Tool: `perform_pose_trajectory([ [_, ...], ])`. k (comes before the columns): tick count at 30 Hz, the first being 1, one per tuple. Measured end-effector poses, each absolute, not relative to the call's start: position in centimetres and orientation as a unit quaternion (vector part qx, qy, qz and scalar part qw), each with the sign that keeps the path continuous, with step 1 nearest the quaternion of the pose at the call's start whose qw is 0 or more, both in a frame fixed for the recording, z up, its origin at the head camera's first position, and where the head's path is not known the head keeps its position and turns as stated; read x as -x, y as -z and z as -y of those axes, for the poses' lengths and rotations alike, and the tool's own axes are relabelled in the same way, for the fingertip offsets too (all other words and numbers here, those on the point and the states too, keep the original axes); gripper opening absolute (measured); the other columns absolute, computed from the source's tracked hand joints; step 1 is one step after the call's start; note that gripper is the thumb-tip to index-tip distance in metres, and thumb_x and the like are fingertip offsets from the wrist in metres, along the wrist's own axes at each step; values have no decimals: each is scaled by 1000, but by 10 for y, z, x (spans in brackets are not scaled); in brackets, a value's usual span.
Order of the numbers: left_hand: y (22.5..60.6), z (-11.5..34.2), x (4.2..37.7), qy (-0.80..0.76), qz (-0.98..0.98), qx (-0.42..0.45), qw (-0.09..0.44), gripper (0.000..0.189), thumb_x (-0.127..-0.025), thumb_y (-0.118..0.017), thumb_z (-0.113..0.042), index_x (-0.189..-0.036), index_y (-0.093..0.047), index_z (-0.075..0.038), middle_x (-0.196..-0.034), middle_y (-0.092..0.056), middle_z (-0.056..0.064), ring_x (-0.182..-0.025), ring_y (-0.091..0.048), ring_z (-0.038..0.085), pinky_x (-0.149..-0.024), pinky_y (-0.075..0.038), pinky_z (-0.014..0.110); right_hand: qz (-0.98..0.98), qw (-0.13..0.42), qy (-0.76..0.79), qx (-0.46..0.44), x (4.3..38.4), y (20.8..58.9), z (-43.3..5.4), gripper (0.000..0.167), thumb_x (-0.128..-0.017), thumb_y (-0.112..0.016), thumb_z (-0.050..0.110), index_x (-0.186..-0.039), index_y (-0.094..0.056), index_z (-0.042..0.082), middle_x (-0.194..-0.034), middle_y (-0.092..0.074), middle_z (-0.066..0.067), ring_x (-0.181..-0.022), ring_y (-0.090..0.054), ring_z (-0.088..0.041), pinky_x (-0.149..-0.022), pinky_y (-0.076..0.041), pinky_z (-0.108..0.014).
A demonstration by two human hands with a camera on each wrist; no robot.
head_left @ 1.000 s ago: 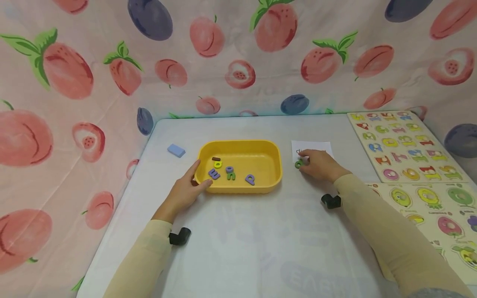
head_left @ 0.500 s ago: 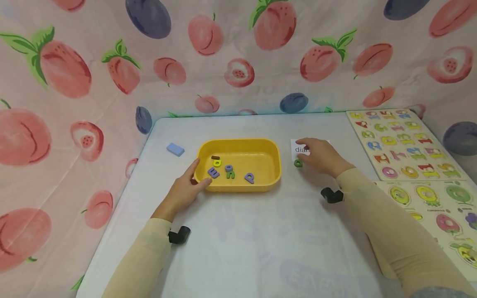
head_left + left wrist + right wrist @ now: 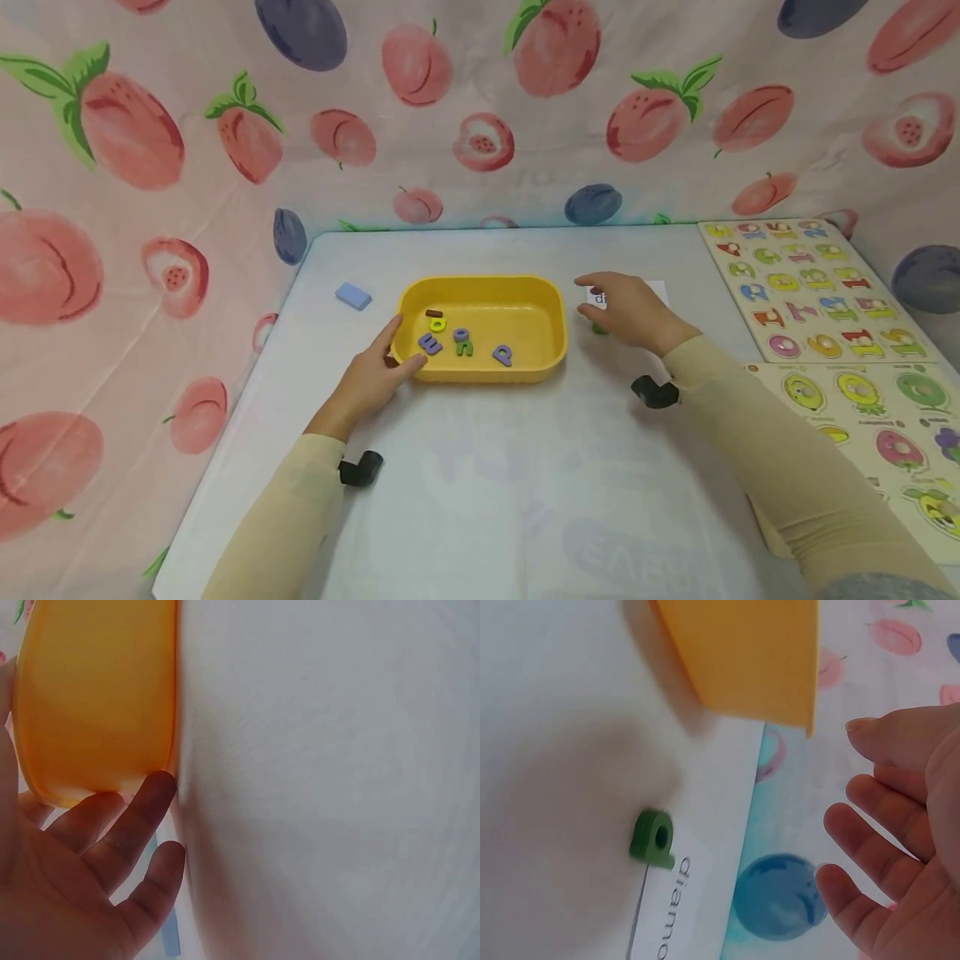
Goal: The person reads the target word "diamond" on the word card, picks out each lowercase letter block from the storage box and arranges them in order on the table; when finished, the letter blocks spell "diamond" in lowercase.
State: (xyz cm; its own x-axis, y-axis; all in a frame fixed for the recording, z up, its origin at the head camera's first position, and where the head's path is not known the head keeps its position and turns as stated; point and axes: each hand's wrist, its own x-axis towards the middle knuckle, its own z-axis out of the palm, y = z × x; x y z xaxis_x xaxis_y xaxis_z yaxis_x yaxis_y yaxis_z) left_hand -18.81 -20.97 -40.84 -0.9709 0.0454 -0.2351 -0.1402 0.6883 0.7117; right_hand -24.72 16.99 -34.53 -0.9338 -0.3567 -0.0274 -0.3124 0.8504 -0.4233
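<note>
My left hand (image 3: 369, 379) holds the near left corner of a yellow tray (image 3: 525, 377), thumb at the front rim and fingers against the end wall (image 3: 97, 750). Inside lie several small letters, among them a purple p-shaped one (image 3: 502, 357), a green n (image 3: 464, 349), a purple m-shaped one (image 3: 430, 343) and a yellow one (image 3: 437, 325). My right hand (image 3: 630, 312) hovers with nothing in it, fingers apart, over a white word card (image 3: 657, 292). A green letter d (image 3: 649, 838) lies at the card's edge, beside the printed "diamo"; the hand mostly covers it in the head view.
A light blue block (image 3: 353, 296) lies left of the tray. Two wooden puzzle boards, one with numbers (image 3: 802, 287) and one with fruit (image 3: 888, 408), lie along the right side. A fruit-print cloth (image 3: 480, 83) hangs behind the white table (image 3: 480, 492).
My right hand let go of the green letter d at the card, lifted off and shifted slightly left. My left hand stays on the tray.
</note>
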Motion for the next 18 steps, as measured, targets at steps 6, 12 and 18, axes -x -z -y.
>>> perform_pose_trajectory([
  [6,407,209,188,-392,-912,26,118,91,-91,-62,-62,-162,-11,-37,-157,-37,13,-125,-46,34,-105,-42,52,-955,46,217,198,244,345,-159,49,-99,-63,19,-143,-52,2,-138,-56,-21,-122,-54,-39,-104,-43,-54],
  [12,407,209,188,-392,-912,28,119,91,-91,-62,-60,-162,-11,-37,-157,-37,13,-124,-46,34,-105,-42,52,-947,46,231,218,239,349,-146,47,-98,-65,18,-141,-54,0,-136,-58,-19,-122,-54,-37,-107,-40,-52],
  [18,409,210,188,-393,-911,29,117,91,-90,-63,-60,-162,-11,-37,-157,-37,12,-124,-47,34,-104,-42,52,-936,34,238,256,231,352,-131,43,-97,-65,15,-136,-57,-2,-130,-61,-21,-118,-56,-37,-107,-41,-50],
])
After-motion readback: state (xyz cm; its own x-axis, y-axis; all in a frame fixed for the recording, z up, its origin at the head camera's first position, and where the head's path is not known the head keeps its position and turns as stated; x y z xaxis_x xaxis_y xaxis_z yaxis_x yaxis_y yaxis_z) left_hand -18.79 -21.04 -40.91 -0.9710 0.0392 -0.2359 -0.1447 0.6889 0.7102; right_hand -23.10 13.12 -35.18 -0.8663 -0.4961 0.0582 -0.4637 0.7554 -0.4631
